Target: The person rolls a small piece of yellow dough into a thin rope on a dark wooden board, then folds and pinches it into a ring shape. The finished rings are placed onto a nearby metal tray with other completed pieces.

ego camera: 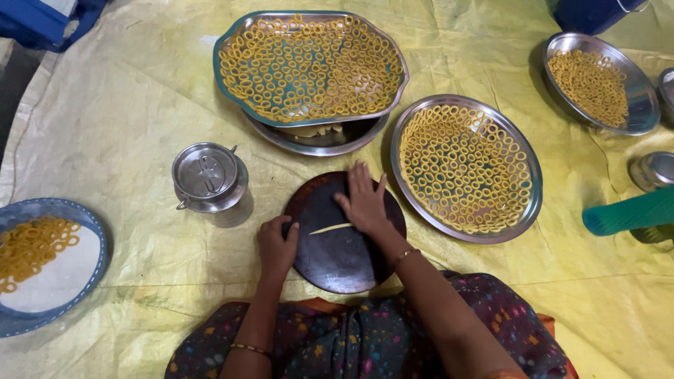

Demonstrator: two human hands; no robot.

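We are pressing our flat, open right hand (363, 202) on a dough strand (331, 228) while our curled left hand (276, 245), gripping nothing, is steadying the dark round board (340, 263).

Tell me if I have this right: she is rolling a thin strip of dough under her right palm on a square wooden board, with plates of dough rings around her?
Nearly. The board is round and dark, not square, as the head view shows. The rest holds: her right hand lies flat on the thin strip of dough, her left hand rests at the board's edge, and plates of dough rings lie around her.
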